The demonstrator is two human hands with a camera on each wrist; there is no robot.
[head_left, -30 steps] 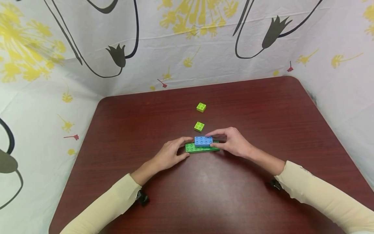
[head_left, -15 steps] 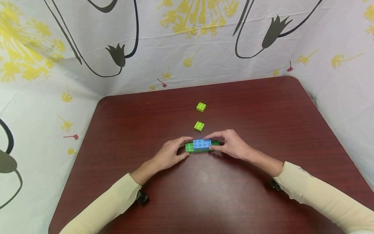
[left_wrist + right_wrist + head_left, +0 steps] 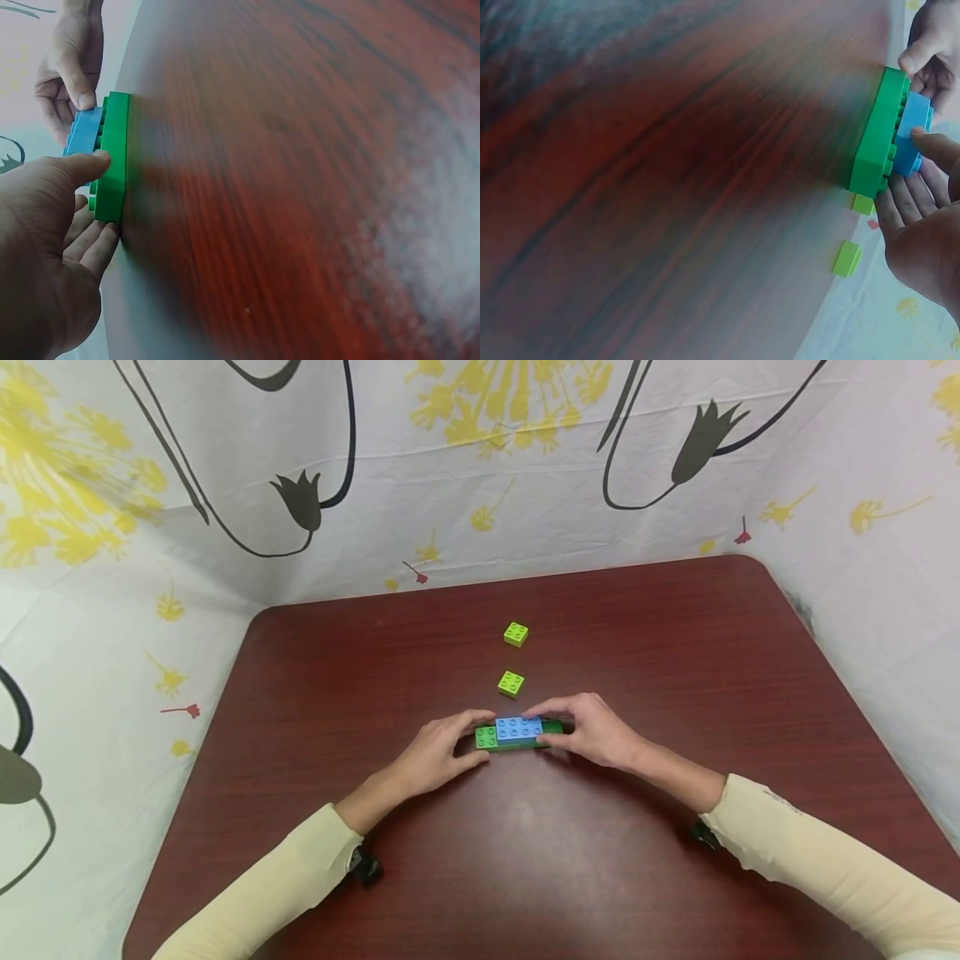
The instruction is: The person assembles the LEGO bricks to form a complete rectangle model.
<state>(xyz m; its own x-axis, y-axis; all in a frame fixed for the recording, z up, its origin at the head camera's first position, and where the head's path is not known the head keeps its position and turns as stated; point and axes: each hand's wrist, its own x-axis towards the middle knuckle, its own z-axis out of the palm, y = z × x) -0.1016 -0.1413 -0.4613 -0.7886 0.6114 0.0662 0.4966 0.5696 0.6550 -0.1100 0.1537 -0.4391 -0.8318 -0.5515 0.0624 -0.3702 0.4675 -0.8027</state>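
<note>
With the left hand [image 3: 438, 756] clasping the long green plastic block [image 3: 872, 135], I'd evenly press the blue plastic brick [image 3: 518, 728] the right hand [image 3: 600, 732] pinches.

Left sleeve [image 3: 262, 885]: pale cream, seven o'clock
Right sleeve [image 3: 832, 864]: same cream, wavy-edged cuff, four o'clock
Right sleeve marking [image 3: 783, 802]: faint, dark, illegible
Left wrist device [image 3: 367, 866]: black, at the cuff's five o'clock
Right wrist device [image 3: 705, 835]: black, partly hidden, at the cuff's seven o'clock
</note>
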